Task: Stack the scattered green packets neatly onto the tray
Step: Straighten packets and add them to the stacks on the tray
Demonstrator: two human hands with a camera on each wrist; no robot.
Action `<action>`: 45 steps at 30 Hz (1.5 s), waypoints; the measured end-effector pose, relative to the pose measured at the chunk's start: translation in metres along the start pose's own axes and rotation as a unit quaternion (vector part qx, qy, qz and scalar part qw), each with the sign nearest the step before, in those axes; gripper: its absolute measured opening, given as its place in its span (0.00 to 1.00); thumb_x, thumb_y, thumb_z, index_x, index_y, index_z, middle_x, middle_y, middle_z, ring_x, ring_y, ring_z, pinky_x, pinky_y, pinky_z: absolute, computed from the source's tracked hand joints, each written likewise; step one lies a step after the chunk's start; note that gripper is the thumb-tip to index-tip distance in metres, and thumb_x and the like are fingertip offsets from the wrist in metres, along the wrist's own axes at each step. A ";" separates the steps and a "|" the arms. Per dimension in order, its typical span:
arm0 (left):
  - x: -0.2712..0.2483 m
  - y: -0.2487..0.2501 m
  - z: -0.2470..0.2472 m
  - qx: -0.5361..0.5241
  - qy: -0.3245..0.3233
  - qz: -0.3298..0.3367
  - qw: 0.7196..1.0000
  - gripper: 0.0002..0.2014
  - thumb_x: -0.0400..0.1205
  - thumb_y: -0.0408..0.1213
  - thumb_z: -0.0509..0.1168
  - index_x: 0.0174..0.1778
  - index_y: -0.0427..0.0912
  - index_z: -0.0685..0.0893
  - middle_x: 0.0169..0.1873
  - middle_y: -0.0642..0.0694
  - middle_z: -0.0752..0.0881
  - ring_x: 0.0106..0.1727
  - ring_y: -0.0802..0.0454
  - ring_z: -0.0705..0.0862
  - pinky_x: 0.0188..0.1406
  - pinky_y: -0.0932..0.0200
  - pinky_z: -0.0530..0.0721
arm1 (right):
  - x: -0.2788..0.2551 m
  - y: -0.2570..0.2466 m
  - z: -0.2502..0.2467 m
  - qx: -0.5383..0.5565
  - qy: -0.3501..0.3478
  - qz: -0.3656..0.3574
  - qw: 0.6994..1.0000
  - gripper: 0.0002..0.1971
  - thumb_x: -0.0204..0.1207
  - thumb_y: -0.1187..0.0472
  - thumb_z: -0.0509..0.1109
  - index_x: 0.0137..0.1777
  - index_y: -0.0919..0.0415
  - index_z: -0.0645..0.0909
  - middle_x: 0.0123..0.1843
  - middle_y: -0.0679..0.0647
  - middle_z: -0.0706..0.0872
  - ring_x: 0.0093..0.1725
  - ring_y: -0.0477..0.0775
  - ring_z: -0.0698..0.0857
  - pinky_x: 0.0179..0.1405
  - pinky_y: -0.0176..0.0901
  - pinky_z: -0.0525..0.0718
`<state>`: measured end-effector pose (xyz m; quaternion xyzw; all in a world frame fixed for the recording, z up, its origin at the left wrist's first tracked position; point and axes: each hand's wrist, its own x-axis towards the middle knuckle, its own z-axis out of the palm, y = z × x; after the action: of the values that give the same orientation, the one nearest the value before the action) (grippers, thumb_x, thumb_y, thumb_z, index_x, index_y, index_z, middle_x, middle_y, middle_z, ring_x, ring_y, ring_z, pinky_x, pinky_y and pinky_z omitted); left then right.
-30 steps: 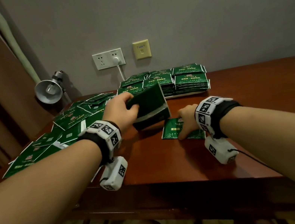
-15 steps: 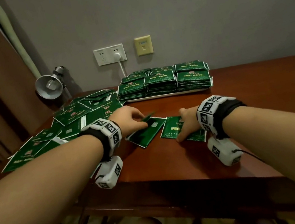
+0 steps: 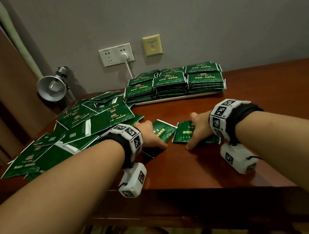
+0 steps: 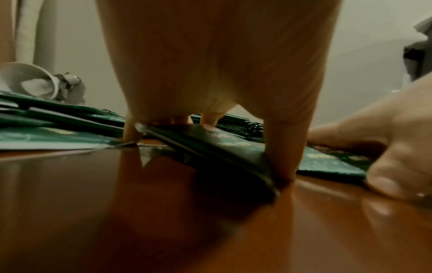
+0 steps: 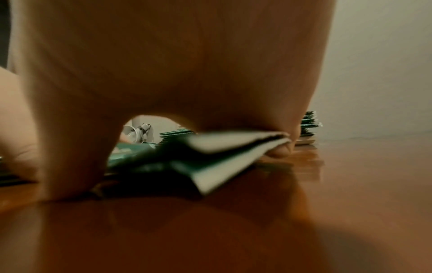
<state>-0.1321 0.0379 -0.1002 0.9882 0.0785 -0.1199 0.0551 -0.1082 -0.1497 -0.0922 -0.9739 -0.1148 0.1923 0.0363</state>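
Head view: both hands down on the table (image 3: 273,116) near its front edge, each on its own small batch of packets. Left hand (image 3: 148,136) covers a packet batch (image 3: 162,131), thumb at the near edge; right hand (image 3: 200,129) sits on a second batch (image 3: 183,134) just beside it, thumb on the near edge. Loose pile (image 3: 81,129) is spread over the left side of the table; tray (image 3: 177,97) at the back already carries 6 neat stacks (image 3: 172,84), well apart from the hands. Left wrist view: left hand (image 4: 217,64) pinches its batch (image 4: 210,146) by the edges, thumb on 1 side, fingertips (image 4: 208,120) on the far side, near corner tilted off the wood; right hand (image 4: 385,140) visible alongside. Right wrist view: right hand (image 5: 175,64) holds about 2 or 3 packets (image 5: 222,147) fanned apart, thumb side down, a fingertip curled under the far corner; blurry, so exact count unclear. Handling guess: thin, light, flexible foil pouches, slick on each other and on polished wood, so they fan and slide easily. Best grip is across opposite edges with light squeeze, square them against the table first, then carry flat. Main risk is the batch splaying mid-carry.
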 end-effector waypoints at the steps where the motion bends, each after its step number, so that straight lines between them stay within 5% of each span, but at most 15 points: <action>1: -0.002 -0.001 -0.001 -0.009 -0.002 0.003 1.000 0.42 0.67 0.59 0.77 0.73 0.46 0.68 0.68 0.40 0.70 0.64 0.40 0.76 0.62 0.45 0.82 | 0.000 0.001 -0.001 -0.006 0.001 -0.002 1.000 0.54 0.61 0.33 0.78 0.79 0.60 0.57 0.72 0.58 0.75 0.67 0.61 0.77 0.58 0.51 0.77; 4: -0.005 -0.004 -0.006 -0.010 0.001 0.010 1.000 0.41 0.65 0.52 0.78 0.71 0.46 0.66 0.66 0.40 0.66 0.59 0.40 0.78 0.56 0.46 0.86 | 0.000 0.002 -0.003 -0.016 -0.006 -0.011 1.000 0.54 0.58 0.31 0.79 0.76 0.60 0.59 0.64 0.56 0.78 0.62 0.60 0.80 0.59 0.54 0.80; 8: -0.003 -0.009 -0.014 0.029 -0.002 0.015 0.999 0.51 0.61 0.62 0.78 0.75 0.46 0.63 0.71 0.38 0.61 0.64 0.37 0.77 0.58 0.44 0.85 | -0.002 -0.001 -0.005 -0.013 0.029 -0.039 0.999 0.45 0.60 0.38 0.81 0.70 0.58 0.63 0.57 0.55 0.80 0.54 0.57 0.82 0.50 0.50 0.84; 12: -0.003 -0.007 -0.031 0.040 0.040 0.050 0.997 0.38 0.65 0.51 0.77 0.68 0.46 0.67 0.62 0.42 0.64 0.47 0.45 0.79 0.44 0.49 0.86 | 0.004 0.001 -0.017 -0.017 0.112 -0.053 0.992 0.40 0.60 0.39 0.80 0.67 0.58 0.69 0.60 0.57 0.77 0.57 0.59 0.80 0.56 0.53 0.83; 17: 0.018 -0.005 -0.065 0.105 0.101 0.095 0.985 0.36 0.67 0.50 0.75 0.69 0.50 0.68 0.59 0.47 0.79 0.64 0.42 0.75 0.60 0.41 0.79 | 0.020 0.012 -0.049 -0.055 0.156 -0.037 0.986 0.47 0.62 0.34 0.78 0.76 0.56 0.66 0.68 0.59 0.76 0.67 0.64 0.75 0.67 0.59 0.77; 21: 0.047 -0.013 -0.087 0.117 0.139 0.079 0.980 0.42 0.68 0.49 0.78 0.76 0.49 0.65 0.69 0.46 0.76 0.72 0.40 0.70 0.70 0.33 0.72 | 0.040 0.016 -0.073 -0.052 0.161 -0.028 0.985 0.51 0.60 0.33 0.78 0.80 0.53 0.62 0.70 0.58 0.76 0.67 0.63 0.75 0.67 0.60 0.77; 30: 0.128 -0.046 -0.109 0.120 0.160 0.097 0.975 0.43 0.69 0.45 0.79 0.77 0.50 0.64 0.67 0.44 0.72 0.69 0.41 0.70 0.67 0.37 0.75 | 0.113 -0.029 -0.129 -0.100 0.220 -0.098 0.966 0.43 0.67 0.39 0.78 0.77 0.54 0.64 0.70 0.57 0.76 0.69 0.64 0.71 0.63 0.58 0.78; 37: 0.186 -0.057 -0.115 0.097 0.140 0.104 0.980 0.47 0.65 0.52 0.81 0.77 0.50 0.64 0.70 0.46 0.71 0.70 0.40 0.69 0.70 0.32 0.71 | 0.182 -0.051 -0.142 -0.137 0.194 -0.054 0.970 0.47 0.62 0.32 0.77 0.76 0.57 0.66 0.70 0.59 0.75 0.70 0.66 0.71 0.65 0.61 0.75; 45: 0.219 -0.044 -0.107 0.043 0.141 0.151 0.978 0.47 0.65 0.50 0.82 0.78 0.49 0.65 0.70 0.46 0.72 0.70 0.42 0.68 0.67 0.41 0.76 | 0.206 -0.021 -0.148 -0.178 0.155 0.030 0.971 0.48 0.55 0.25 0.75 0.69 0.56 0.71 0.64 0.60 0.76 0.64 0.64 0.73 0.64 0.61 0.78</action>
<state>0.0949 0.1254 -0.0543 0.9970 -0.0697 0.0267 0.0180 0.1294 -0.0840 -0.0281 -0.9857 -0.1106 0.0169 -0.1264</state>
